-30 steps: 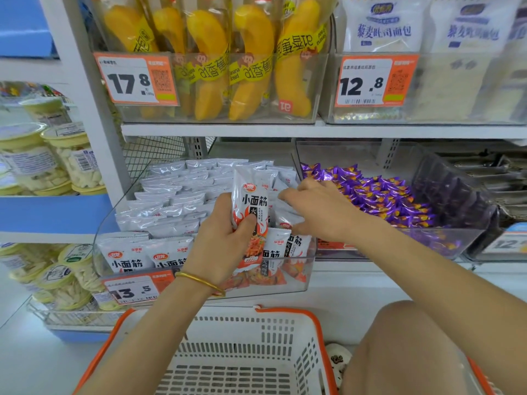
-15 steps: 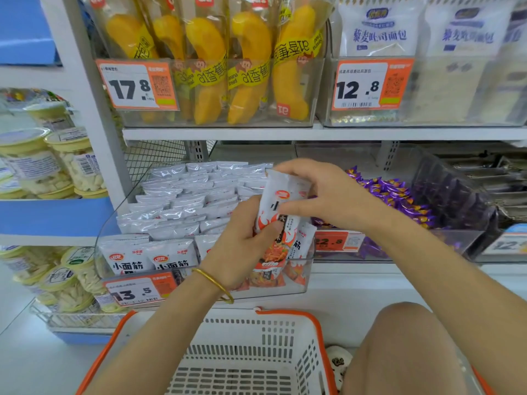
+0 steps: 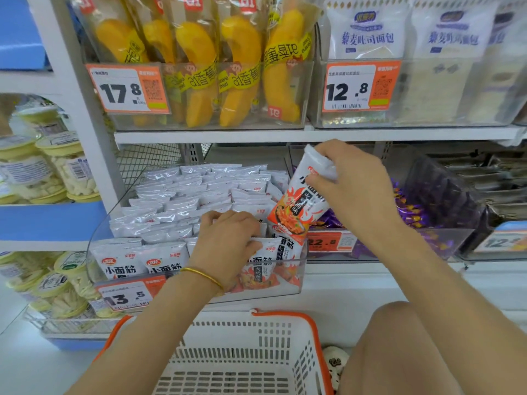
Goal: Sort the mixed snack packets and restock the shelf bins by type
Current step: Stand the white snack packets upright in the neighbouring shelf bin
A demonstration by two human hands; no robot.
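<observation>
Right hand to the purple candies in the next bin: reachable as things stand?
Probably yes: the right hand hangs right beside the purple candies, and their bin is open on top. But it grips a red-and-white packet, so no fingers are free to pick.

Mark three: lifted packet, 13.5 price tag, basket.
lifted packet [image 3: 295, 213]: head view, orange printed lower half.
13.5 price tag [image 3: 125, 297]: head view, white field at the digits.
basket [image 3: 285, 314]: head view, orange far rim.

Five banana bread packs [image 3: 242, 52] at eleven o'clock, two white bread bags [image 3: 368, 32] at one o'clock, five price tags [image 3: 128, 89], one raised packet [image 3: 296, 206], one basket [image 3: 245, 337] at six o'clock; binned white packets [image 3: 199, 195] too many to count
</observation>
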